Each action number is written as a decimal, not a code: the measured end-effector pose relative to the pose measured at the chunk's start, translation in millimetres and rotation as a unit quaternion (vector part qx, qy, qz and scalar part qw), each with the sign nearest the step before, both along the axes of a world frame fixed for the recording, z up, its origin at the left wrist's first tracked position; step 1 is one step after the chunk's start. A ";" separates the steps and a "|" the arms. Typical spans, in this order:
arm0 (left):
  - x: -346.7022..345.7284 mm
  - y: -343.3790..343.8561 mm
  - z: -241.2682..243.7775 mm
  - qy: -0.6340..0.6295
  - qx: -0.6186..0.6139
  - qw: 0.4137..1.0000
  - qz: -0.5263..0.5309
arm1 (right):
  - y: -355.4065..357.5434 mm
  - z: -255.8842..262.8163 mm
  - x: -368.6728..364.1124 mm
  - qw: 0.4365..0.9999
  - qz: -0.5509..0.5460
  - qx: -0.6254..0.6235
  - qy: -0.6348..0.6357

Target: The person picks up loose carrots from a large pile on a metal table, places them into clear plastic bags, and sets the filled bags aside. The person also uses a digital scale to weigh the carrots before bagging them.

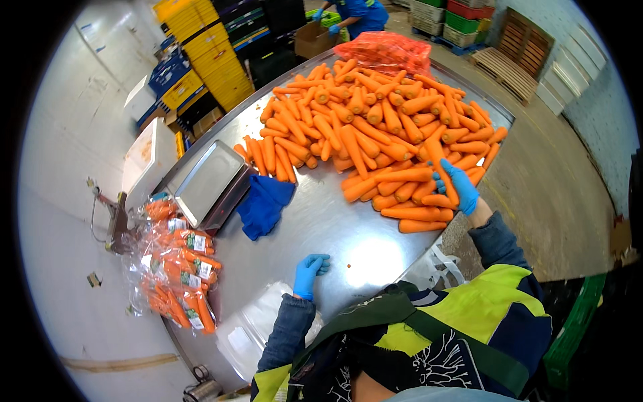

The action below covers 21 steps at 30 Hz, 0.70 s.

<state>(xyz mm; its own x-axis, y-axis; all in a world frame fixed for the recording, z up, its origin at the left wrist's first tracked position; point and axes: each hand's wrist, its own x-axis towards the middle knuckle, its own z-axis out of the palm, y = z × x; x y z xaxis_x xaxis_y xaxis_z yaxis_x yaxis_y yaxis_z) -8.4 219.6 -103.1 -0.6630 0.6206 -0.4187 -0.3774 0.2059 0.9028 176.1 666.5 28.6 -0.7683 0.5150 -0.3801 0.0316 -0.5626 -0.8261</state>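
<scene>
My right hand (459, 188), in a blue glove, grips an orange carrot (446, 181) at the right edge of a large heap of loose carrots (371, 120). Its fingers reach partly behind the carrot. Over the bare front part of the steel table (281, 246), my left hand (308, 274) is also gloved, loosely curled and holding nothing. Just below it and to its left lies a stack of clear plastic bags (251, 331). A weighing scale with a steel pan (211, 181) stands left of the heap, beside a crumpled blue cloth (263, 206).
Filled carrot bags with labels (183, 271) crowd the table's left edge. A red plastic sack (384, 53) sits behind the heap. Yellow crates (206, 55) are stacked beyond the table. Another person (359, 15) handles a cardboard box (314, 40) at the back. Wooden pallets (505, 73) stand far right.
</scene>
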 end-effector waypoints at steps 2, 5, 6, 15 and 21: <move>2.2 -15.4 0.4 0.011 0.000 0.999 0.031 | 1.8 22.2 -23.4 0.999 -0.051 0.005 -0.011; -1.3 -34.9 -10.7 0.029 -0.036 0.994 0.099 | 55.1 20.9 -27.2 0.998 -0.044 0.045 0.031; -2.3 -45.4 -17.4 0.015 -0.035 0.992 0.120 | 60.3 26.4 -34.0 0.997 -0.037 0.055 0.030; -24.8 -22.3 -53.9 0.216 -0.133 0.951 0.178 | 75.8 59.3 -127.1 0.996 0.025 0.083 0.016; -68.3 9.1 -58.2 0.515 -0.413 0.743 0.111 | 74.1 56.4 -229.9 0.966 0.160 0.199 -0.032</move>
<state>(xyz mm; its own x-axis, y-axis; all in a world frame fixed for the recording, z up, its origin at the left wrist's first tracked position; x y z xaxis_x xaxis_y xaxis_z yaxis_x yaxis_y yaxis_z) -76.7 228.7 -161.4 -0.9433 0.2613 0.2049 0.3185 0.8864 0.3359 -53.8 740.6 85.0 -0.8939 0.3700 -0.2529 0.2100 -0.1527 -0.9657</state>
